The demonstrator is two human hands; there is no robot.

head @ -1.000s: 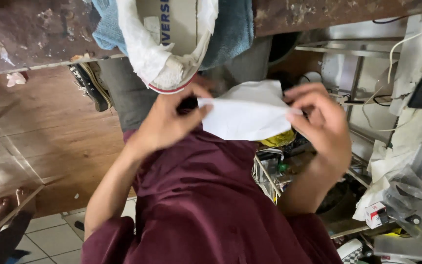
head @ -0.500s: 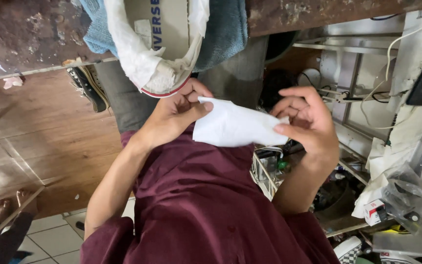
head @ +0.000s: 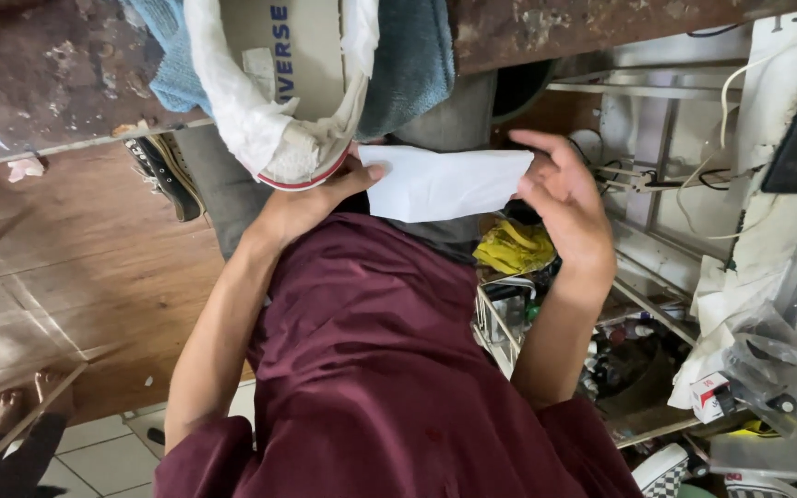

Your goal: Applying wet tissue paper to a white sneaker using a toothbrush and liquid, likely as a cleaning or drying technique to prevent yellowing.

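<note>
I hold a white folded sheet [head: 445, 183] between both hands, above my lap and my maroon shirt. My left hand [head: 311, 198] pinches its left end, with the thumb on top. The fingers of my right hand [head: 565, 203] curl round its right end. Just above my left hand, a white low sneaker [head: 279, 83] with a red sole stripe lies sole-side away on a blue towel [head: 412, 65]. The towel hangs over the edge of a worn, stained table [head: 48, 65]. The sheet's left end nearly touches the sneaker's toe.
A black sneaker [head: 163, 171] lies on the wooden floor at left. A yellow cloth [head: 514, 247] and a wire basket [head: 509, 314] of small items sit by my right knee. White machinery with cables [head: 786, 138] stands at right. Another person's bare foot [head: 2, 406] shows at lower left.
Both hands have moved the white sheet closer to the sneaker's toe. The sheet now looks flatter and narrower, and my right hand's fingers have opened out along its end.
</note>
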